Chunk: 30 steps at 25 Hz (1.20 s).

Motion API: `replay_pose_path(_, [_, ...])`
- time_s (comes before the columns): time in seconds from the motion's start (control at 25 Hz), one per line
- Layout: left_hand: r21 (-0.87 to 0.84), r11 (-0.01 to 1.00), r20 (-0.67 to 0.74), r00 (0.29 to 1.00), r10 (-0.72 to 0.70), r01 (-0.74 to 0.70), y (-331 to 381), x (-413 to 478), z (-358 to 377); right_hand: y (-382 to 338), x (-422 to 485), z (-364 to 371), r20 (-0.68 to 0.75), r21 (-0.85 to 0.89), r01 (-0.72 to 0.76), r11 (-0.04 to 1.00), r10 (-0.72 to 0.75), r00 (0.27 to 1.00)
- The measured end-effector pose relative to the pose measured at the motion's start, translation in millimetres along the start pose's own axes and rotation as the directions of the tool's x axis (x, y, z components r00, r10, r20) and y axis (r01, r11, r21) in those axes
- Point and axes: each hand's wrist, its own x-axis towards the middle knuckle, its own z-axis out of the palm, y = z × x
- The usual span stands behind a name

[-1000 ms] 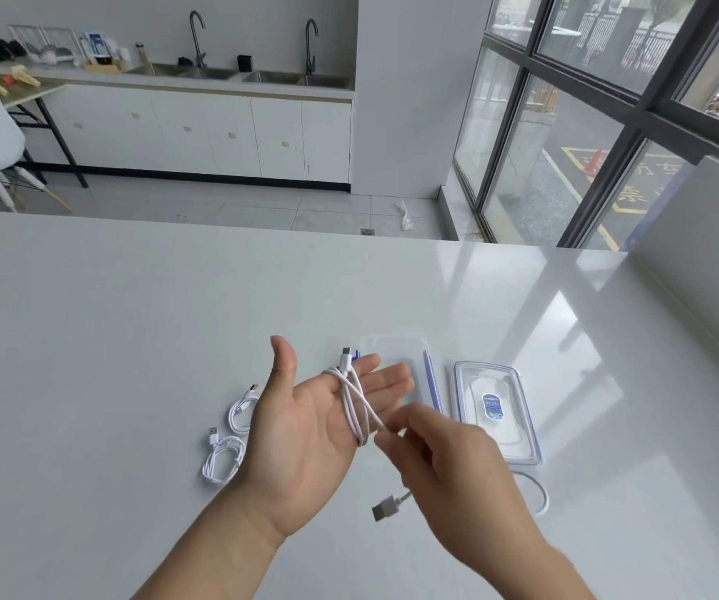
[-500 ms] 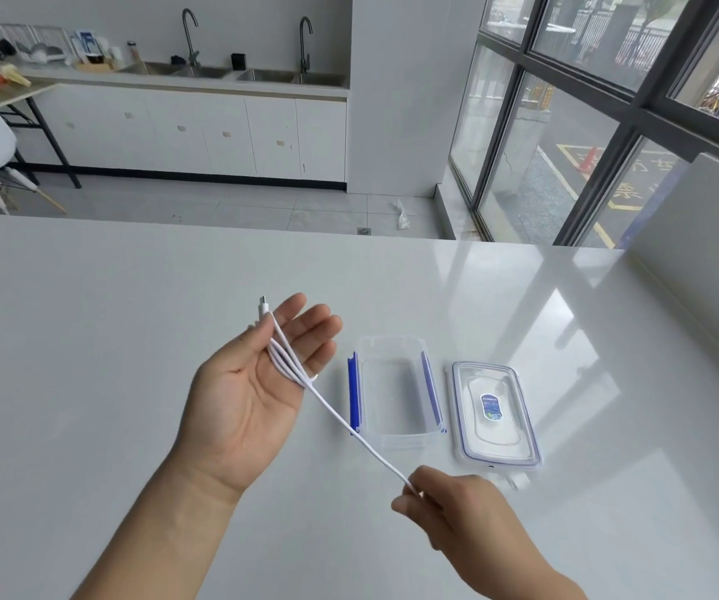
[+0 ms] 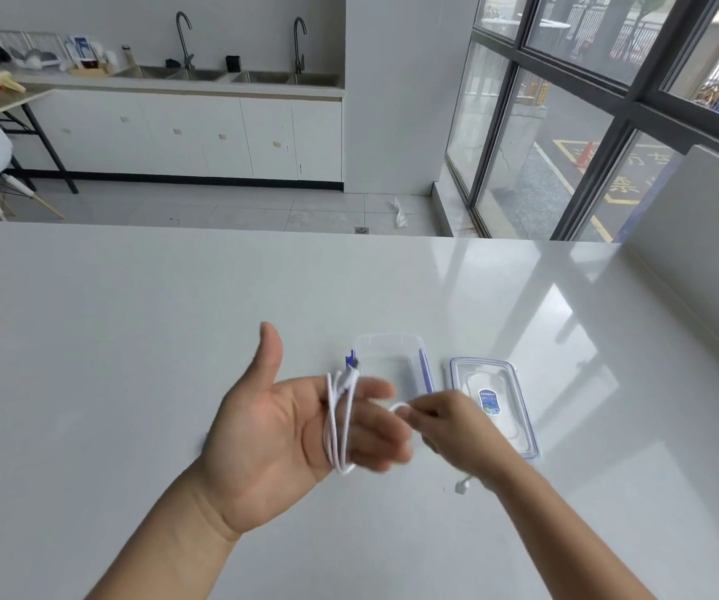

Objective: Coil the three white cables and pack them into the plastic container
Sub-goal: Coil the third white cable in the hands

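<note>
Holds the left grip palm up over the desk, released, fingers straight and thumb pointing up. Carries a white cable looped several times round those fingers, with a plug sticking up at the far side. Pinches the cable's loose stretch with the right grip, just right of the left fingertips. Lets a second plug dangle below that wrist. Leaves the clear container on the desk just beyond the fingers, partly hidden, its lid flat just to the right.
</note>
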Motion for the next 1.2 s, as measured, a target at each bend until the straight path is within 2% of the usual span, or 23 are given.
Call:
replay_pose_path(0.04, [0.171, 0.981, -0.005, 0.996, -0.086, 0.086, -3, 1, 1, -11, 5, -14, 0.006, 0.058, -0.024, 0.998, 0.023, 1.000])
replay_pose_path(0.12, [0.471, 0.854, -0.081, 0.975, -0.208, 0.221, -9, 3, 3, -36, 6, -37, 0.037, 0.158, -0.049, 0.986, 0.044, 0.998])
replay_pose_path(0.2, [0.606, 0.738, -0.175, 0.955, -0.238, 0.295, -13, 7, 3, -63, -4, -50, 0.068, 0.224, -0.027, 0.974, 0.012, 0.998])
replay_pose_path(0.28, [0.626, 0.716, -0.250, 0.950, -0.188, 0.307, -20, 6, 0, -84, -19, -54, 0.080, 0.263, 0.021, 0.965, -0.044, 0.996])
replay_pose_path(0.36, [0.592, 0.762, -0.285, 0.953, -0.106, 0.262, -23, 9, -2, -97, -36, -52, 0.061, 0.250, 0.095, 0.963, -0.114, 0.992])
replay_pose_path(0.44, [0.518, 0.842, -0.268, 0.963, -0.006, 0.149, -22, 14, -3, -103, -50, -44, 0.010, 0.283, 0.186, 0.941, -0.196, 0.980])
replay_pose_path(0.56, [0.278, 0.960, -0.260, 0.959, 0.111, -0.036, -17, 16, 0, -97, -66, -27, -0.074, 0.374, 0.253, 0.893, -0.243, 0.967])
replay_pose_path(0.64, [0.129, 0.983, -0.285, 0.944, 0.166, -0.134, -13, 17, 3, -85, -73, -12, -0.128, 0.327, 0.304, 0.895, -0.277, 0.952])
replay_pose_path(0.76, [0.009, 0.972, -0.324, 0.919, 0.224, -0.234, -9, 19, 9, -62, -80, 14, -0.169, 0.230, 0.322, 0.919, -0.288, 0.943])
replay_pose_path(0.96, [-0.059, 0.970, -0.302, 0.930, 0.209, -0.237, -13, 22, 13, -39, -79, 39, -0.119, 0.222, 0.246, 0.943, -0.224, 0.967])
replay_pose_path(1.12, [-0.100, 0.979, -0.170, 0.972, 0.159, -0.178, -17, 19, 12, -26, -70, 38, -0.096, 0.071, 0.154, 0.986, -0.147, 0.985])
replay_pose_path(1.2, [-0.116, 0.985, -0.060, 0.991, 0.122, -0.129, -20, 16, 9, -33, -66, 29, -0.017, 0.299, 0.063, 0.952, -0.061, 0.998])
